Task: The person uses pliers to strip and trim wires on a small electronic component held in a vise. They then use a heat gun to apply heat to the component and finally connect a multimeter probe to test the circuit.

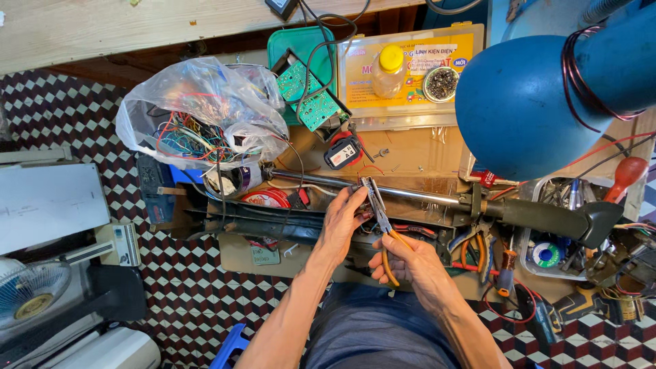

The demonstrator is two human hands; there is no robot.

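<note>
A: Item one, right hand [412, 263]?
B: Fingers curled tight around the orange handles of long-nose pliers [380, 217], tips pointing up toward the metal tube [383, 189].

A: Item two, left hand [344, 219]?
B: Fingers bent, pinching something small at the plier tips, possibly a wire; too small to tell.

A: Surroundings?
B: Clear bag of coloured wires [198, 113] upper left, green circuit board [305, 92] above, blue lamp shade [519, 102] at right, checkered floor [89, 109] beneath.
</note>
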